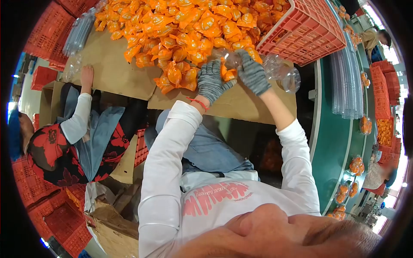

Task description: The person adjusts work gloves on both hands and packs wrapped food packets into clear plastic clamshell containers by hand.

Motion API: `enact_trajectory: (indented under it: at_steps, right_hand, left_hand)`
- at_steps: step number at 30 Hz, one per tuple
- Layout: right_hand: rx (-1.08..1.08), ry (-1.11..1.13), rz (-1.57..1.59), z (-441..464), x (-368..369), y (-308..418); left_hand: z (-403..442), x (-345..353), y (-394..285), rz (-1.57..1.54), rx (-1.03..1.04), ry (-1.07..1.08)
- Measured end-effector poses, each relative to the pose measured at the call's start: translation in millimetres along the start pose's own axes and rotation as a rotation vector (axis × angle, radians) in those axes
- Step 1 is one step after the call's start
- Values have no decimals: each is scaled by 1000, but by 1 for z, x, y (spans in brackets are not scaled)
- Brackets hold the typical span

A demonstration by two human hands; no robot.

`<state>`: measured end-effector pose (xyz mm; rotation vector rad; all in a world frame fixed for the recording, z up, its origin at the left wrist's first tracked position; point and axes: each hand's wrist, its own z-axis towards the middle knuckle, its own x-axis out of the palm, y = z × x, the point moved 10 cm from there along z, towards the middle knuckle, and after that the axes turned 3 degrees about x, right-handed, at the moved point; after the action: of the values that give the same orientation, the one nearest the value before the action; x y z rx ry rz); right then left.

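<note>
- The orange packet (228, 74) is between the two gloved hands, just over the near edge of the big orange pile (193, 21).
- The left grip (211, 82) has its thumb out under the packet and its fingers to the left of it. Whether they squeeze it cannot be told.
- The right grip (254, 74) is bent in and seems to pinch a clear tub (231, 59) by its side; the fingertips are partly hidden.
- The packet is probably light, with a round lump inside and a thin, shiny, crinkly wrapper. It may slip a bit in woolly gloves.
- The best place to hold it is likely around the fat round middle. The flat wrapper ends look floppy and could tear.
- The tub looks thin and very light. A soft hold on its side should do, as a hard squeeze could dent it.
- More clear tubs (290, 80) lie to the right, near a red crate (305, 34).
- Brown cardboard (120, 73) covers the worktop (258, 105) under the pile.
</note>
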<state>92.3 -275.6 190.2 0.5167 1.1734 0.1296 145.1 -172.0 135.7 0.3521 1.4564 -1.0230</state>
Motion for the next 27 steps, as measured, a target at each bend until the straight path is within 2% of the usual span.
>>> enact_trajectory:
  at_steps: [3, 4, 7, 9, 12, 15, 16, 19, 22, 25, 27]
  right_hand:
    - [-122, -73, -76, -22, 13, -5]
    - [-148, -56, -77, -28, 18, -3]
    - [-184, 1, 2, -27, 16, 1]
    - [-165, 67, 9, -21, 7, 8]
    - [251, 450, 212, -4, 31, -10]
    - [125, 250, 159, 11, 38, -10]
    - [29, 242, 124, 12, 44, -7]
    - [-123, 244, 14, 8, 53, -7]
    - [-205, 280, -29, 1, 64, -18]
    - [-395, 196, -100, -10, 46, -6]
    - [-421, 163, -146, -12, 47, -2]
  left_hand:
    - [6, 25, -1, -142, 153, -115]
    - [10, 46, 3, -131, 89, 41]
    - [4, 40, 5, -71, 74, -35]
    - [3, 37, 3, -5, 33, 50]
    - [3, 27, 1, -71, -27, 178]
    - [-1, 25, 6, -216, -37, 222]
    - [-2, 25, 10, -267, -33, 222]
    - [6, 59, 27, -644, 11, 416]
    - [-5, 36, 15, -853, -11, 446]
    - [-7, 52, 15, -988, -55, 521]
    - [-3, 50, 20, -910, -99, 467]
